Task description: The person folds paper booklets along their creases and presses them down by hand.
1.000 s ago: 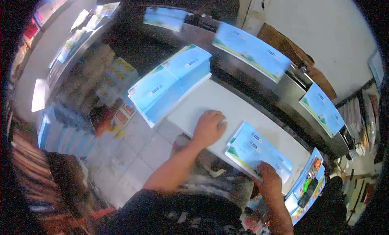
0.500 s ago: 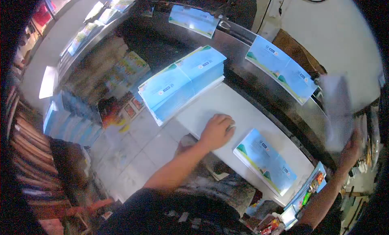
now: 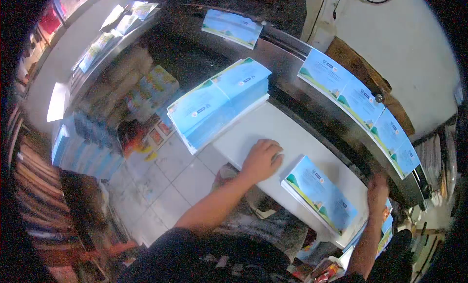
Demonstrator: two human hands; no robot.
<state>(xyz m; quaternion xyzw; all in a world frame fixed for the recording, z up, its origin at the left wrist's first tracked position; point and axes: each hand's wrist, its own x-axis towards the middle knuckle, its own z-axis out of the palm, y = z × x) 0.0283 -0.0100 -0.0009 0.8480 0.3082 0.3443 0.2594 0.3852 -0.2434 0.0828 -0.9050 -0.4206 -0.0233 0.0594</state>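
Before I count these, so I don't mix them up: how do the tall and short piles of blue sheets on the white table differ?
The tall pile is much thicker than the short pile. In this view, the tall pile slants up rightward, the short pile down rightward. The tall pile lies left of the left hand, the short pile right of it. Both have blue tops with green print.

Piled printed sheets [image 3: 219, 98] and a long metal rail [image 3: 279, 61] suggest a print workshop.
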